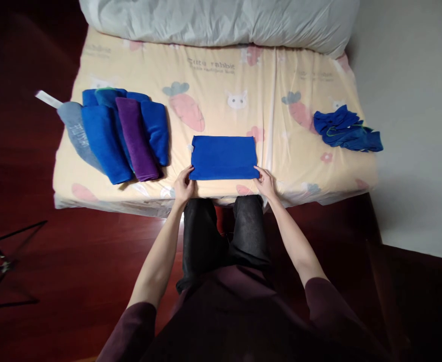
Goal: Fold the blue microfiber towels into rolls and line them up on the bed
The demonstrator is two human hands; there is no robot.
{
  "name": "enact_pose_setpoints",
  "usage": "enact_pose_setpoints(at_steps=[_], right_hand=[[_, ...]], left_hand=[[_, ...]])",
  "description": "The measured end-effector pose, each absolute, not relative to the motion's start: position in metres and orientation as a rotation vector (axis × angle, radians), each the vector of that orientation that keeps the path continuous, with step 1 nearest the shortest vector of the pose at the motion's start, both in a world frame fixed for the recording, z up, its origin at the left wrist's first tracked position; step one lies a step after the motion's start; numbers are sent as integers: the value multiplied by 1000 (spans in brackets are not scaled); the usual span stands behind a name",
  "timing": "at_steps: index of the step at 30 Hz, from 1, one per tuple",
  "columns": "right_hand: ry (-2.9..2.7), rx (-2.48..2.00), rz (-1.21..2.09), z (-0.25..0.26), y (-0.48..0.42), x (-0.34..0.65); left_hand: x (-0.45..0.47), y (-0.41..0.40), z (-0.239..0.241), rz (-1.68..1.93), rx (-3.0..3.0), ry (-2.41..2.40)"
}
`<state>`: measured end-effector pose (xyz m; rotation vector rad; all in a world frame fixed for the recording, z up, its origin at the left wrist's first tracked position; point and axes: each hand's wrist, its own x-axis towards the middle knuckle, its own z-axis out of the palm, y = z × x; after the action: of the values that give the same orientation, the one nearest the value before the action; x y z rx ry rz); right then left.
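A folded blue towel (224, 157) lies flat near the front edge of a bed with a yellow carrot-and-rabbit sheet (213, 90). My left hand (183, 184) pinches the towel's near left corner. My right hand (265, 181) pinches its near right corner. Both hands have their fingers closed on the cloth's edge.
A row of folded and rolled towels (120, 133), blue, purple and grey, lies at the bed's left. A crumpled heap of blue cloths (346, 129) sits at the right. A pale duvet (221, 20) is bunched along the back. A black metal stand (5, 264) rests on the dark floor.
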<state>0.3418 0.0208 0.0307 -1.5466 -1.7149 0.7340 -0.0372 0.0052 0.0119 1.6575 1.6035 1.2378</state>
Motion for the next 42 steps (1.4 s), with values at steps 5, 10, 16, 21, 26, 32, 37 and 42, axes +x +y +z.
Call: enact_pose_setpoints(at_steps=[5,10,16,21,26,32,37,42], right_hand=[[-1689,-1542,731,30,21,339],[-1656,-1596,673,28,19,335],[-1626,-1591,652,19,19,335],[-1554,-1598,659,15,17,337],[-1528,-1468,743,15,16,340],[-1322,-1523,787,5,21,338],[-1294,-1523,792,6,22,335],[-1328,-1505,760,7,22,336]], left_hand=[[-36,4,13,1269,1623,1620],[-37,4,13,1279,1624,1612],[-35,3,15,1272,1588,1651],[-35,0,18,1238,1530,1724],[-36,-1,17,1223,1496,1751],[-36,2,10,1221,1373,1846],[-35,3,11,1247,1352,1843],[-36,3,10,1230,1362,1849]])
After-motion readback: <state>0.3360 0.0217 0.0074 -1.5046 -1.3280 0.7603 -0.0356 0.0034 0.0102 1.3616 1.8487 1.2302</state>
